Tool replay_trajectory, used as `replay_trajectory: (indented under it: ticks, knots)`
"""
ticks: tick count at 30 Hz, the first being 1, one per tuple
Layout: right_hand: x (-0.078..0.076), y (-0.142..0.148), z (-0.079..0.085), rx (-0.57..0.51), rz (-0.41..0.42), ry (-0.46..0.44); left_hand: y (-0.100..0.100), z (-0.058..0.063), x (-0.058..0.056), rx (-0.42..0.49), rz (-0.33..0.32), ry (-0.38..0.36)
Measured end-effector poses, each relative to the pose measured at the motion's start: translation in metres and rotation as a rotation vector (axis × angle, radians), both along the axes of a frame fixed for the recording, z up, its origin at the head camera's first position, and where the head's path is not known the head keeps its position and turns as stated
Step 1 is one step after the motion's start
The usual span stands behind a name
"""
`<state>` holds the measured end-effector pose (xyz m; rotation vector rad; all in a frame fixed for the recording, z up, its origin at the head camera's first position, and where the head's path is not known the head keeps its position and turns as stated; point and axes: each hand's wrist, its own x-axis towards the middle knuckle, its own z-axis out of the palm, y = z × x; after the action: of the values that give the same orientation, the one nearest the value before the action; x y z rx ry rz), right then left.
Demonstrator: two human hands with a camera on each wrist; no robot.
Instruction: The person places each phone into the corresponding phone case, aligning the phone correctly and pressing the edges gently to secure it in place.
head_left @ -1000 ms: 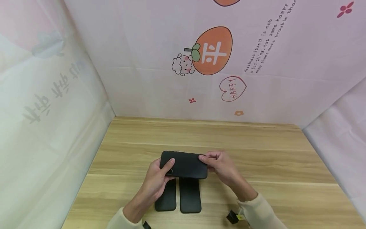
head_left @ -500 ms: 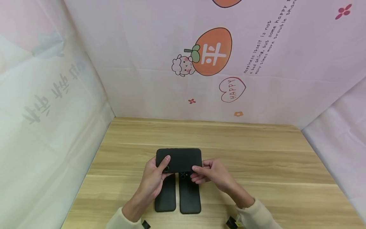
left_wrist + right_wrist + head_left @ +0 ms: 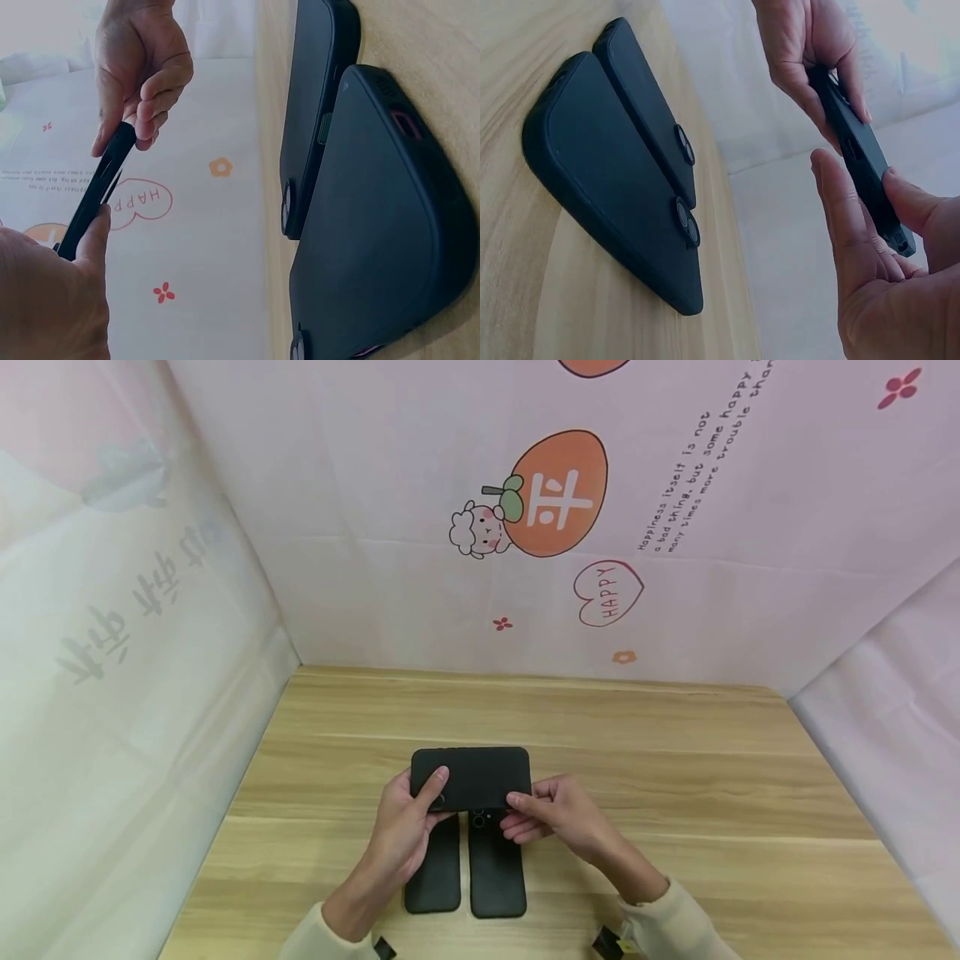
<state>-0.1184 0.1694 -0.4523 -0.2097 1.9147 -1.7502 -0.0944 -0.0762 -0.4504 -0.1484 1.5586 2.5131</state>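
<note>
A black-cased phone [image 3: 483, 775] is held crosswise above the table, its dark back facing up. My left hand [image 3: 400, 827] grips its left end, thumb across the back near the camera lens. At the lower right corner my right hand [image 3: 566, 817] pinches it, thumb on top and the other fingers underneath. The left wrist view shows the phone [image 3: 96, 191] almost edge-on, with a thin dark edge standing slightly away from its underside. Below it, two more black-cased phones lie side by side, a left one [image 3: 433, 872] and a right one [image 3: 498, 877], partly covered by the held phone.
The phones lie on a wood-grain table [image 3: 675, 760]. Printed white cloth [image 3: 390, 602] rises behind it, and more cloth hangs at the left and right sides. A small black device [image 3: 607, 942] sits by the right sleeve.
The held phone has shifted slightly left and levelled out. My right hand has slid from its upper right corner to the lower right corner. Little differs over the last half second.
</note>
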Motion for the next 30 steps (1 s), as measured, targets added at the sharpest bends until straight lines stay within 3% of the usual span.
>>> replay_trajectory:
  ticks: [10, 15, 19, 25, 30]
  knots:
    - [0.000, 0.006, -0.001, -0.118, 0.083, -0.008, -0.003, 0.000, -0.004, 0.046, -0.013, -0.036]
    - [0.000, 0.011, -0.001, -0.079, 0.146, 0.023, -0.006, 0.002, -0.004, 0.005, -0.056, -0.036]
    - [-0.001, 0.015, 0.003, -0.022, 0.140, 0.038, -0.008, 0.003, -0.004, -0.033, -0.098, -0.034]
    - [-0.007, 0.019, 0.016, 0.090, 0.079, 0.123, -0.012, 0.002, -0.005, -0.113, -0.251, -0.027]
    - [-0.008, 0.014, 0.023, 0.209, 0.148, 0.247, -0.012, 0.000, -0.005, -0.155, -0.434, -0.003]
